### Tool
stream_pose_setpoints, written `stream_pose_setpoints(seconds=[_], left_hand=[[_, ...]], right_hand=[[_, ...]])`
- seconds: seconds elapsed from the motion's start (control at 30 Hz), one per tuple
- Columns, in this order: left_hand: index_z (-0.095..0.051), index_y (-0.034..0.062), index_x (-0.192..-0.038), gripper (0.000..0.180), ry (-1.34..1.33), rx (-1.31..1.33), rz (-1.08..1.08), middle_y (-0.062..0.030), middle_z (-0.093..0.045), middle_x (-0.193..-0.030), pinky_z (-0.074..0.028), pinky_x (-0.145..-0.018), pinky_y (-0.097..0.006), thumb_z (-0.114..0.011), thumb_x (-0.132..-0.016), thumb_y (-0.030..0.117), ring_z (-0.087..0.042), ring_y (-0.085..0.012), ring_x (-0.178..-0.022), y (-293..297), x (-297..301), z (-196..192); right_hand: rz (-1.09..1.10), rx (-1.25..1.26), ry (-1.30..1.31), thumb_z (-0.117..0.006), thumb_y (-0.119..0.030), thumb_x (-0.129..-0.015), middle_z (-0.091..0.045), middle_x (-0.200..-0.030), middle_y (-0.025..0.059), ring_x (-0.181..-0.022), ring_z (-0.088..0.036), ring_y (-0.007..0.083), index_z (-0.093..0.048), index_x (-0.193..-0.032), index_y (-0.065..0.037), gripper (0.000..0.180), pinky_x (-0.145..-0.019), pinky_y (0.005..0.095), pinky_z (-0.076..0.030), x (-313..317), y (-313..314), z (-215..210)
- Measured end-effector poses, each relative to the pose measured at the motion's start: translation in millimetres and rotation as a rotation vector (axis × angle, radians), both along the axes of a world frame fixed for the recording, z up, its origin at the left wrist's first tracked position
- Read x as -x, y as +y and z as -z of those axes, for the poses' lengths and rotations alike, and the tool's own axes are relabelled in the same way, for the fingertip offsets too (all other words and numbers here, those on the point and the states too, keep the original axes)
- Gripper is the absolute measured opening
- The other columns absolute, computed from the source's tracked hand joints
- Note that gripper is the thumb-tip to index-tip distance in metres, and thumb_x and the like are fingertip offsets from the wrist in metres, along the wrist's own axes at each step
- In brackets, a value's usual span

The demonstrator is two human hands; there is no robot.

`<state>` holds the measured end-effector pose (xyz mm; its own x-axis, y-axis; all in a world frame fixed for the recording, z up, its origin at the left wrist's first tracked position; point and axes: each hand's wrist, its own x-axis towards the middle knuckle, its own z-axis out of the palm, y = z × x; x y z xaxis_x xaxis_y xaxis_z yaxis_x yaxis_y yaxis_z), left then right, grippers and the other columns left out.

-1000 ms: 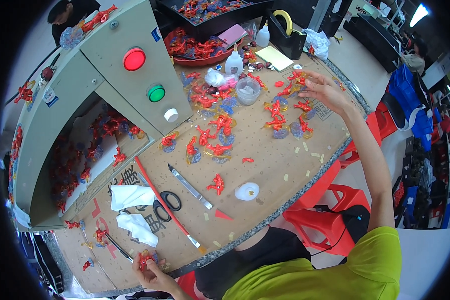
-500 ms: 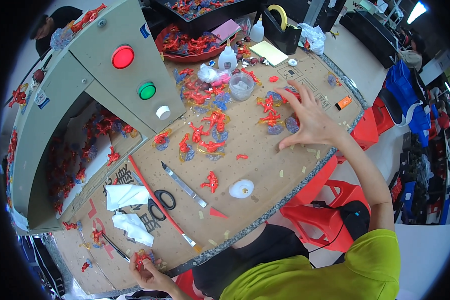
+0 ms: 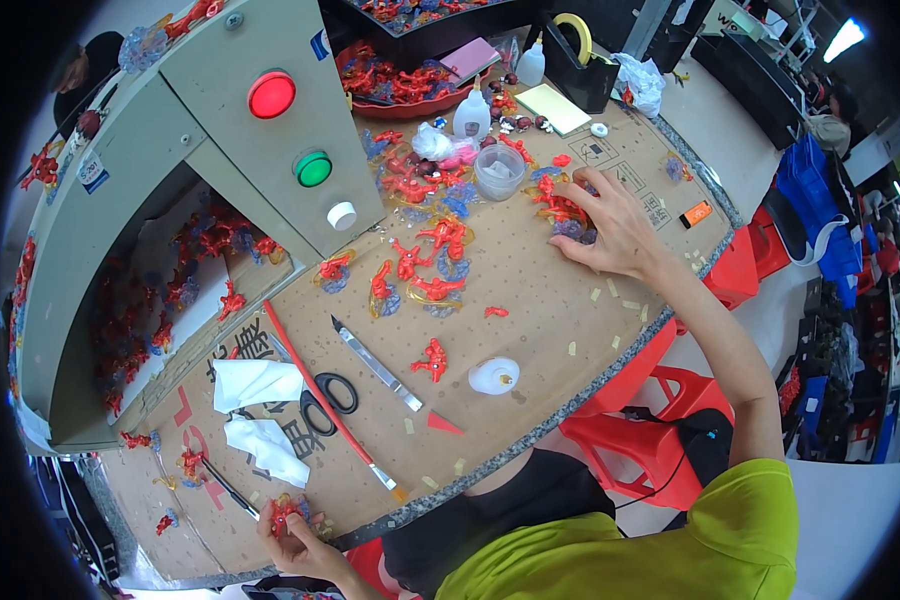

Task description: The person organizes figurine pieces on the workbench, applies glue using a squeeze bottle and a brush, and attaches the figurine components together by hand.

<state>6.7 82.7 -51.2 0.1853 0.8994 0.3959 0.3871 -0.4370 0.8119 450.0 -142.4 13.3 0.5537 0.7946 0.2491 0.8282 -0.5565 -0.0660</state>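
Note:
At the table's near left edge, my left hand (image 3: pixel 300 548) is closed on a small red figurine (image 3: pixel 288 512) with a translucent yellowish part. My right hand (image 3: pixel 615 225) reaches to the far right of the table. Its thumb and fingers curve around a bunch of red figurines (image 3: pixel 562 208) with clear purple bases, partly hidden under the fingers. Left of it, more red figurines (image 3: pixel 438 240) with purple and yellow clear parts lie grouped. A lone red figurine (image 3: pixel 431 360) lies nearer, beside a white squeeze bottle (image 3: pixel 494 376).
A grey machine (image 3: pixel 220 120) with red and green buttons stands at left, figurines inside its opening. A craft knife (image 3: pixel 375 362), black scissors (image 3: pixel 328 402), a red brush (image 3: pixel 330 410) and white tissues (image 3: pixel 260 385) lie in the middle. Behind are a plastic cup (image 3: pixel 499 172) and a red basin (image 3: pixel 410 105).
My right hand has closed in around the figurines, which are now bunched together. My left hand keeps its figurine in nearly the same place. The view has shifted slightly.

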Motion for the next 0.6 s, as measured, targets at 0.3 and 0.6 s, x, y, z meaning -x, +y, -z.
stream_pose_setpoints(seconds=[0.3, 0.6], left_hand=[[-0.051, -0.0017, -0.114, 0.024, -0.002, 0.080, 0.027, -0.0146, -0.061, -0.099, -0.055, -0.054, -0.021, -0.051, -0.090, 0.006, -0.064, -0.0167, -0.078, -3, 4, -4], [-0.050, -0.0020, -0.114, 0.024, -0.018, 0.065, 0.041, -0.0148, -0.062, -0.097, -0.055, -0.054, -0.022, -0.051, -0.091, 0.007, -0.065, -0.0172, -0.079, -3, -2, -9]], right_hand=[[-0.036, 0.095, 0.153, -0.064, -0.045, -0.071, -0.048, -0.124, 0.0136, -0.106, -0.051, 0.0301, -0.051, -0.123, -0.017, 0.061, -0.088, 0.0405, -0.042, -14, 10, -9], [-0.199, -0.175, 0.425, -0.067, -0.028, -0.073, -0.059, -0.099, 0.0098, -0.091, -0.059, 0.0225, -0.058, -0.099, -0.007, 0.035, -0.078, 0.0329, -0.047, -56, -3, -2]])
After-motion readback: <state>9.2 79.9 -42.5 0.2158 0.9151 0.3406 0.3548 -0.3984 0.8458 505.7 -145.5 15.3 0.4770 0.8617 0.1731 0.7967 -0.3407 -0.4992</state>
